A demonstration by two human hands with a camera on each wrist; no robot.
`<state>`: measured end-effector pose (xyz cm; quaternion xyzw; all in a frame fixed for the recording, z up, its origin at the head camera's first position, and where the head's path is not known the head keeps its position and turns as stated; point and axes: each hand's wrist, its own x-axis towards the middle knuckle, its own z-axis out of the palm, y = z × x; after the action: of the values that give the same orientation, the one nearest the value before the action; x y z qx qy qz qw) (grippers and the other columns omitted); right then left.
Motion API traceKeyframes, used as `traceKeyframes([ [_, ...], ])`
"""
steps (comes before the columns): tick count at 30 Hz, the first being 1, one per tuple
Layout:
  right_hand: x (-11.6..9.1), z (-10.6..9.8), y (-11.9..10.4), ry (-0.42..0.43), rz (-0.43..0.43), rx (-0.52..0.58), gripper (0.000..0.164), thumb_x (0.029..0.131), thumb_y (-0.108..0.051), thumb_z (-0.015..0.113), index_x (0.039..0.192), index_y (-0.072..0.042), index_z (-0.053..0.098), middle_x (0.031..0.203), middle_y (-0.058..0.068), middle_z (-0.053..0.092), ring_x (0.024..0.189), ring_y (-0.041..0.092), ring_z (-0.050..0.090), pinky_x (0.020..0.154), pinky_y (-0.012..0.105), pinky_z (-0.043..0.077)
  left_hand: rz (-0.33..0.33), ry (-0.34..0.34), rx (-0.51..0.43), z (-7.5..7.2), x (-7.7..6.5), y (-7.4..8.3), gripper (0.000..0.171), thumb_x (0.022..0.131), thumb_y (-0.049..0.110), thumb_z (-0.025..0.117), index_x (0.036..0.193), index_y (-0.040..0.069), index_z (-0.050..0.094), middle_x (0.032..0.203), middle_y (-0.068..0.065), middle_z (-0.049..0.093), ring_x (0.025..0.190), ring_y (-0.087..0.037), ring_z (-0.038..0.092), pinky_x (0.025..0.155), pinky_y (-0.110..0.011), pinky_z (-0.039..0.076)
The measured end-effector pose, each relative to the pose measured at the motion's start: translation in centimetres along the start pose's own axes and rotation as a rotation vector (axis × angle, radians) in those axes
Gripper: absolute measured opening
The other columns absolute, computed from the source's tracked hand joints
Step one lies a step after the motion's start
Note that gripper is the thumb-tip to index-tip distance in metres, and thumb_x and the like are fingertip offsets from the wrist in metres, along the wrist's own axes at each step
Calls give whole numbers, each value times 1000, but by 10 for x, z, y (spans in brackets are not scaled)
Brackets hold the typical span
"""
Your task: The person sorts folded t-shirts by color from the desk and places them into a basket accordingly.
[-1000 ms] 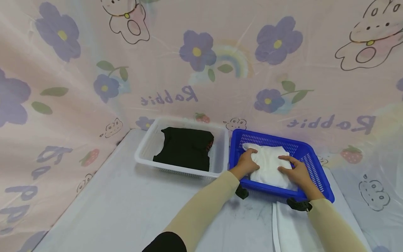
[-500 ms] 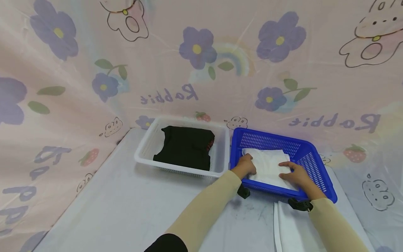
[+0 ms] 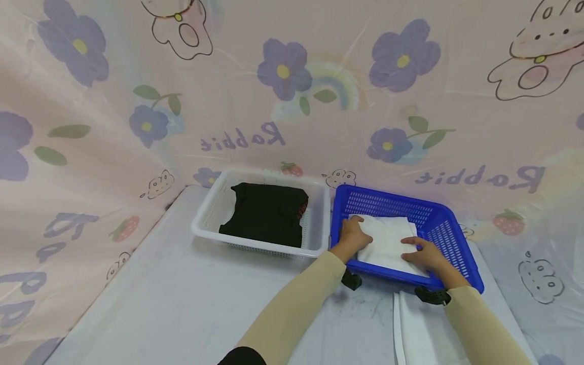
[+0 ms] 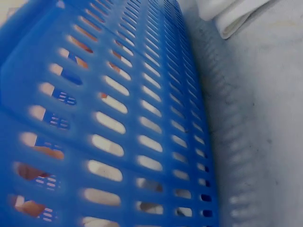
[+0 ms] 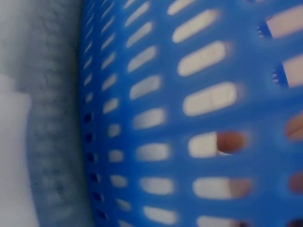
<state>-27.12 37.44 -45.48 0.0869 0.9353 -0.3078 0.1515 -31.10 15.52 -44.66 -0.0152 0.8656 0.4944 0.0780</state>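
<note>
A folded white cloth garment [image 3: 388, 238] lies flat in the blue plastic basket [image 3: 396, 278], on the right side of the table. My left hand [image 3: 352, 237] rests at the cloth's left edge, thumb on top and apart from the index finger; the other fingers are partly hidden. Across from it, my right hand [image 3: 426, 255] touches the cloth's right edge with fingers and thumb spread. Both wrist views look through the slotted basket wall [image 4: 156, 113], where only bits of white cloth [image 5: 203, 144] and fingers show.
A white basket [image 3: 207, 234] with a folded black garment [image 3: 269, 215] stands directly left of the blue one. More folded white cloth [image 3: 426, 329] lies on the table [image 3: 191, 299] in front, below the right wrist. A patterned curtain [image 3: 328, 30] hangs behind the baskets.
The white garment has gone from puffed and wrinkled to flatter and smoother. My left hand has drawn back to its left edge, and my right hand has moved slightly down along the right edge.
</note>
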Motion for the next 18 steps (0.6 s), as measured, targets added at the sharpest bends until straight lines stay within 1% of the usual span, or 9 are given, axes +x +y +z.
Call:
traceKeyframes([
  [2,-3,0,-4,12,-20,6,60,91,-28,65,141,-2,43,146,41,24,131,58,25,101,70,27,25,21,0,-3,-2,2,52,74,17,82,122,19,61,126,-9,53,120,-24,51,97,-36,47],
  [5,-12,-2,-13,64,-55,-1,58,93,-26,61,140,1,42,141,42,31,125,56,35,96,65,38,71,28,23,-10,-7,5,51,76,21,81,124,24,61,125,-3,56,120,-23,51,96,-37,47],
  [8,-25,-8,-23,119,-94,-22,57,96,-29,57,140,2,40,137,42,37,121,56,42,91,61,45,143,0,50,-19,-15,10,51,79,25,79,126,26,59,124,2,58,117,-19,53,93,-36,48],
  [10,-36,-11,-27,153,-118,-41,59,97,-34,55,140,3,40,136,41,39,120,56,43,89,62,45,206,-33,49,-23,-23,13,51,81,26,78,128,27,58,123,5,60,115,-16,55,91,-33,50],
  [12,-47,-13,-28,183,-143,-50,60,97,-38,54,140,2,41,135,40,41,119,56,43,87,64,45,269,-73,21,-27,-33,15,51,82,26,77,129,26,57,123,5,60,113,-15,57,89,-30,50],
  [15,-65,-14,-24,249,-198,-63,59,97,-41,54,138,1,45,133,37,46,117,54,46,86,63,45,345,-146,-72,-29,-52,13,50,83,23,77,129,25,57,123,3,61,111,-14,58,86,-25,51],
  [16,-71,-13,-21,273,-225,-66,57,97,-40,54,137,1,46,132,35,49,115,52,48,86,56,49,365,-170,-107,-29,-58,12,50,82,23,76,128,24,58,122,4,61,111,-14,59,85,-23,50],
  [18,-86,-13,-16,307,-282,-59,53,97,-36,56,135,0,49,128,33,53,105,30,61,79,41,54,399,-209,-167,-28,-71,8,49,83,23,76,127,25,58,119,6,62,108,-12,60,82,-21,50],
])
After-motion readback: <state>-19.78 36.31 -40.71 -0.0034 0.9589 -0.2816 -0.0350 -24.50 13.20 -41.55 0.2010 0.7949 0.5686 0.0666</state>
